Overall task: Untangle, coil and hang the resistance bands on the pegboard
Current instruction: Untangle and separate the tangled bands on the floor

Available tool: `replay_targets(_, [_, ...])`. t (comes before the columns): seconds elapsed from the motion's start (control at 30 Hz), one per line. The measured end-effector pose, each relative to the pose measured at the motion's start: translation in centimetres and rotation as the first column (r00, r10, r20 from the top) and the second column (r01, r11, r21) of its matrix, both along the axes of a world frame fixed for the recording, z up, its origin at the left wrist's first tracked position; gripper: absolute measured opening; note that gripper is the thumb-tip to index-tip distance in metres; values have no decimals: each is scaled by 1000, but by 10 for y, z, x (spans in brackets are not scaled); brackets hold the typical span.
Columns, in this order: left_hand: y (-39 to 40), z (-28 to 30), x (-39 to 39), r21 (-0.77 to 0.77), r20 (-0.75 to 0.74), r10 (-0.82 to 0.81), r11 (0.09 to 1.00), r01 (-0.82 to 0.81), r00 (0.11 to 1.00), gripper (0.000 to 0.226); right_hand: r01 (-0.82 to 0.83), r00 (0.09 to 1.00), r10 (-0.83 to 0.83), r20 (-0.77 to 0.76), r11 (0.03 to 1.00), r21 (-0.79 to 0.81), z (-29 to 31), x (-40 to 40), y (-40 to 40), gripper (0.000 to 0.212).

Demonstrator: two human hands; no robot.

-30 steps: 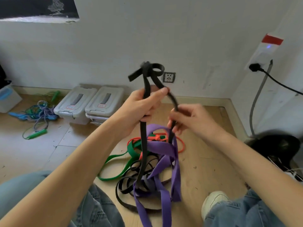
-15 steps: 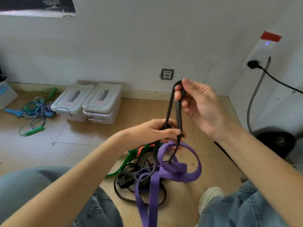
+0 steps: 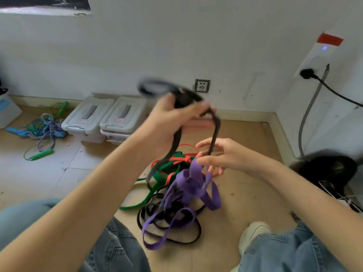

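My left hand (image 3: 172, 116) is raised and blurred, gripping a black resistance band (image 3: 175, 140) whose coiled top loops out to the left above the fist. Two strands of that band hang down. Lower and to the right, my right hand (image 3: 218, 156) has its fingers spread around one black strand and touches a purple band (image 3: 188, 183). On the floor between my knees lies a tangle of purple, black (image 3: 172, 216), green (image 3: 157, 185) and orange (image 3: 182, 159) bands. No pegboard is in view.
Two grey lidded bins (image 3: 107, 118) stand against the wall, with a pile of skipping ropes (image 3: 42, 128) to their left. A wall socket (image 3: 202, 85), a plugged cable (image 3: 334, 91) and a dark round object (image 3: 330, 171) are on the right. My white shoe (image 3: 253, 234) rests by the tangle.
My left hand has risen from waist height with the black band and swung its top loop to the left. My right hand has dropped from the band's top down to the purple band.
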State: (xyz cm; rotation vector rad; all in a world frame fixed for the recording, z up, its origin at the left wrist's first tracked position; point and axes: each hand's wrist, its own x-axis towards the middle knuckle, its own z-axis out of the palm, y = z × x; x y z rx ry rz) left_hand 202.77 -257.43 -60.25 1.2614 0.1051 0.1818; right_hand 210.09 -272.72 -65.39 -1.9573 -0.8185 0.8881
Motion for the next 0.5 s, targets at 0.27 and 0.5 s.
replay_targets(0.27, [9, -32, -1, -52, -375, -301, 951, 304, 877, 55, 248, 951, -125, -283, 856, 453, 26, -3, 4, 19])
replay_targets(0.5, [-1, -13, -4, 159, -211, -286, 934, 321, 935, 13, 489, 833, -55, -551, 538, 686, 52, 16, -3, 21])
